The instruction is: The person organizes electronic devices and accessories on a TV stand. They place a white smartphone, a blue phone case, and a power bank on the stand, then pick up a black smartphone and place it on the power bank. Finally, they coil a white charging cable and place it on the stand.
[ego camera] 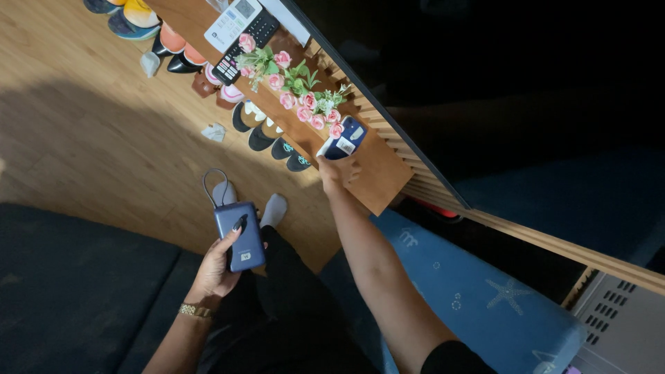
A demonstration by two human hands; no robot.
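Your right hand [337, 171] grips the blue box [344, 139], probably resting on the shelf [377, 176]; your left hand [218, 266], nearer you, clasps the power bank [240, 235].

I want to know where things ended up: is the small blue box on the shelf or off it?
On it: the small blue box rests on the wooden shelf, right hand gripping it.

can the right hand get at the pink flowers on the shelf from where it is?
Probably yes. The right hand holds a small blue box at the wooden shelf, right beside the pink flowers; nothing stands between, though the hand is occupied.
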